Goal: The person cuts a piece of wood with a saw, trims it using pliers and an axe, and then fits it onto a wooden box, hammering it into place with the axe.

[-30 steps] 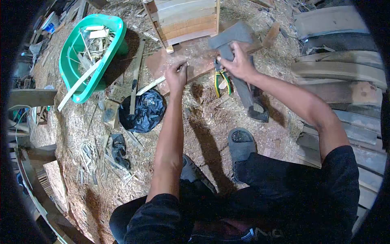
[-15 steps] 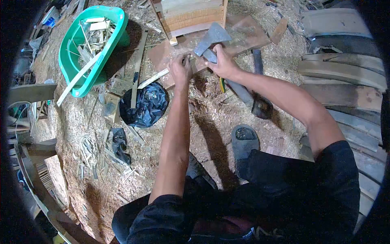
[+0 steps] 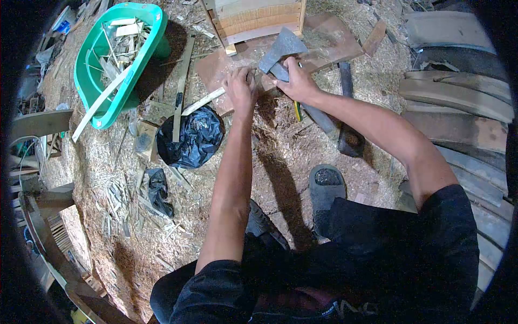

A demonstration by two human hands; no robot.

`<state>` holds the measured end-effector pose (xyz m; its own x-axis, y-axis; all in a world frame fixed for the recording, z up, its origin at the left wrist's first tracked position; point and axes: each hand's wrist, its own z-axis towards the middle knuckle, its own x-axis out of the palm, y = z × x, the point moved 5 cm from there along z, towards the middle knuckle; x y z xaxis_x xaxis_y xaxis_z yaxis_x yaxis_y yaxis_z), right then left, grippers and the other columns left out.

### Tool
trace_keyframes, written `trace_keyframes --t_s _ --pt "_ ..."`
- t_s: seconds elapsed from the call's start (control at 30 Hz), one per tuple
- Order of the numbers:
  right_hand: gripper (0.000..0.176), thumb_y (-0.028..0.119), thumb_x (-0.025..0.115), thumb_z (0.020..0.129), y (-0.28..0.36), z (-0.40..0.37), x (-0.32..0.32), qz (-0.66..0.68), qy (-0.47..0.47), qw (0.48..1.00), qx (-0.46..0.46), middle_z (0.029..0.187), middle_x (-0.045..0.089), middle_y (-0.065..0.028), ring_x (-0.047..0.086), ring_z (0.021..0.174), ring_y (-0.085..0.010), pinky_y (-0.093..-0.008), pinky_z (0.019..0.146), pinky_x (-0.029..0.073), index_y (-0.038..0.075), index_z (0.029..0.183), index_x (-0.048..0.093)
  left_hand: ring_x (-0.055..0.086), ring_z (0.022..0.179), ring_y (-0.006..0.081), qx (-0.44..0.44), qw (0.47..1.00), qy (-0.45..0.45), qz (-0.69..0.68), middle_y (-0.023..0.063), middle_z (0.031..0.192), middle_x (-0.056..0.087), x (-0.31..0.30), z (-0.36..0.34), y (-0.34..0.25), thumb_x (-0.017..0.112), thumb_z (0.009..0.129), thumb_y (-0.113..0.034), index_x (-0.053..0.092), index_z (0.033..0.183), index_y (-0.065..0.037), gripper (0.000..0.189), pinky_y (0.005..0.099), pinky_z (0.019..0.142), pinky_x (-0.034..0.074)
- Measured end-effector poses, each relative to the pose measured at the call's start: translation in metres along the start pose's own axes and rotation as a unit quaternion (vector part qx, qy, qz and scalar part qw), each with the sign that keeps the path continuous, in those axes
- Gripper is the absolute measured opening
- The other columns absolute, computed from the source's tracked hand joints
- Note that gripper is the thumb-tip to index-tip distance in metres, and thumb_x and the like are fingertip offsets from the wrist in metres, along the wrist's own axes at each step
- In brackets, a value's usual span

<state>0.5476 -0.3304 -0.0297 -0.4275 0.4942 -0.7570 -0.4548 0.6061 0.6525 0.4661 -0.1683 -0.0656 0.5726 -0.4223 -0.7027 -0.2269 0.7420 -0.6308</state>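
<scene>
My right hand (image 3: 295, 81) is wrapped round the handle of a hatchet (image 3: 283, 49), close below its broad grey head. The blade points up and to the right, over a reddish-brown board (image 3: 332, 46) on the ground. My left hand (image 3: 240, 86) is closed at the board's near left part, at the end of a pale wooden strip (image 3: 205, 102). That strip slants down to the left over a black plastic bag (image 3: 198, 137). The fingertips of my left hand are partly hidden.
A green tub (image 3: 86, 81) with wood scraps stands at upper left. A slatted wooden piece (image 3: 259, 21) is at the top. Curved staves (image 3: 458, 97) are stacked at right. A dark-headed tool (image 3: 350, 140) lies right of centre. Shavings cover the floor.
My left hand has turned slightly, with its fingers now more over the strip's end. The dark-headed tool appears shifted slightly right. My right hand keeps its grip on the hatchet.
</scene>
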Motion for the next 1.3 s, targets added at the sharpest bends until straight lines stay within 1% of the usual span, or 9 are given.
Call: trace_keyframes --t_s 0.07,0.27,0.63,0.73,0.87,0.97,1.03,1.13,1.3 --pt "0.054 0.028 0.074 0.082 -0.002 0.002 0.003 -0.003 -0.003 1.000 0.006 0.100 0.059 -0.0270 0.063 0.093 -0.0419 -0.0499 0.079 0.048 0.001 0.114 0.040 0.058 0.105 0.0255 0.014 1.000 -0.007 0.008 0.0043 0.107 0.067 0.000 0.001 0.000 0.068 0.082 -0.024 0.070 0.102 -0.016 0.022 0.0434 0.094 0.034" --pt "0.056 0.022 0.072 0.081 0.000 0.004 0.005 -0.012 -0.008 1.000 -0.004 0.107 0.061 -0.0324 0.061 0.099 -0.0497 -0.0527 0.085 0.050 -0.003 0.118 0.038 0.057 0.105 0.0255 0.042 0.998 -0.031 0.038 0.0047 0.107 0.066 0.004 -0.002 0.003 0.069 0.080 -0.020 0.069 0.102 -0.015 0.022 0.0434 0.095 0.035" --pt "0.054 0.020 0.072 0.080 0.002 0.003 0.003 0.007 0.007 1.000 0.008 0.101 0.062 -0.0318 0.062 0.095 -0.0494 -0.0530 0.082 0.050 -0.002 0.116 0.037 0.057 0.104 0.0270 0.052 0.997 -0.037 0.048 0.0061 0.107 0.065 0.004 -0.002 0.000 0.069 0.080 -0.017 0.066 0.104 -0.012 0.025 0.0431 0.096 0.035" --pt "0.055 0.020 0.072 0.081 0.003 0.002 0.002 0.014 0.010 1.000 0.004 0.100 0.062 -0.0315 0.062 0.094 -0.0493 -0.0532 0.082 0.050 -0.001 0.117 0.036 0.058 0.104 0.0278 0.055 0.996 -0.042 0.057 0.0075 0.108 0.066 0.000 -0.002 -0.005 0.064 0.086 -0.017 0.068 0.105 -0.013 0.020 0.0425 0.095 0.037" --pt "0.055 0.020 0.071 0.081 -0.002 0.003 0.006 -0.003 -0.019 0.999 -0.032 0.100 0.062 -0.0313 0.062 0.094 -0.0493 -0.0536 0.082 0.050 -0.001 0.117 0.036 0.058 0.103 0.0278 0.052 0.997 -0.034 0.039 0.0079 0.107 0.066 -0.006 -0.004 -0.013 0.063 0.087 -0.016 0.067 0.104 -0.012 0.018 0.0424 0.095 0.037" --pt "0.055 0.021 0.071 0.081 -0.009 0.005 0.011 0.001 0.008 1.000 0.014 0.101 0.061 -0.0315 0.062 0.095 -0.0494 -0.0542 0.082 0.050 -0.001 0.118 0.036 0.058 0.101 0.0281 0.051 0.997 -0.038 0.047 0.0078 0.106 0.066 -0.004 -0.004 -0.012 0.063 0.088 -0.016 0.067 0.103 -0.011 0.017 0.0424 0.095 0.037" --pt "0.055 0.021 0.071 0.081 -0.006 0.005 0.009 0.007 -0.005 1.000 -0.007 0.101 0.061 -0.0315 0.062 0.095 -0.0494 -0.0544 0.083 0.049 -0.001 0.118 0.037 0.059 0.100 0.0285 0.055 0.996 -0.043 0.047 0.0078 0.105 0.065 -0.004 -0.004 -0.013 0.063 0.088 -0.016 0.067 0.103 -0.011 0.016 0.0422 0.094 0.037" --pt "0.055 0.026 0.073 0.082 -0.008 0.005 0.010 0.014 -0.005 1.000 -0.011 0.103 0.060 -0.0297 0.061 0.097 -0.0461 -0.0515 0.083 0.049 0.000 0.116 0.038 0.055 0.107 0.0263 0.055 0.998 -0.021 0.035 0.0065 0.110 0.063 -0.006 -0.005 -0.014 0.070 0.074 -0.011 0.066 0.106 -0.014 0.032 0.0429 0.096 0.035" --pt "0.054 0.025 0.073 0.082 -0.008 0.004 0.009 0.016 0.000 1.000 -0.006 0.103 0.060 -0.0299 0.061 0.098 -0.0463 -0.0511 0.084 0.048 0.000 0.116 0.039 0.054 0.107 0.0272 0.046 0.998 -0.016 0.032 0.0078 0.111 0.063 -0.004 -0.005 -0.013 0.071 0.074 -0.012 0.066 0.106 -0.012 0.032 0.0431 0.098 0.034"
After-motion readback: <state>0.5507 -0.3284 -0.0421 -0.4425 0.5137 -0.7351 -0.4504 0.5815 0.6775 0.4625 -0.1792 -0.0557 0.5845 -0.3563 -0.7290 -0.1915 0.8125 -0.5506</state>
